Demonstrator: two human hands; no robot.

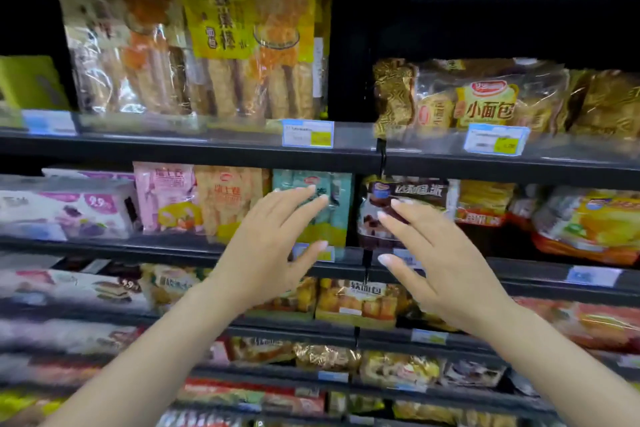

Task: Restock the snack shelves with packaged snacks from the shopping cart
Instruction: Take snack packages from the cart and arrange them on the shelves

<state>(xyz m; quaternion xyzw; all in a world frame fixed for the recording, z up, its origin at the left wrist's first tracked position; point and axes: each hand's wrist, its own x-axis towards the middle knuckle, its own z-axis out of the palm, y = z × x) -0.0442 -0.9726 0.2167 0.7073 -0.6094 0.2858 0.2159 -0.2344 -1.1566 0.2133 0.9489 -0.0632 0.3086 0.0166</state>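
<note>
Two hands up in front of the shelves, nothing in either one. Left hand (273, 246) and right hand (440, 263) are apart with fingers spread loose, both reaching toward the middle shelf (194, 246). Left fingertips (313, 191) sit over the teal snack bag (318, 211), though I can't tell if they actually touch it. Right fingertips (394, 203) are at the dark chocolate pie pack (401, 208) just right of the teal bag, again too blurry to call contact. No shopping cart in view, so the snacks I can point to are the ones already on the shelves.

Further back, above the teal bag, tall clear bags of stick pastries (207, 55) stand upright, with small bread packs (485, 104) off to their right.

My guess on risk: the teal bag stands on edge, so a nudge could tip it onto the orange bag (228, 201) to its left or off the front lip.
</note>
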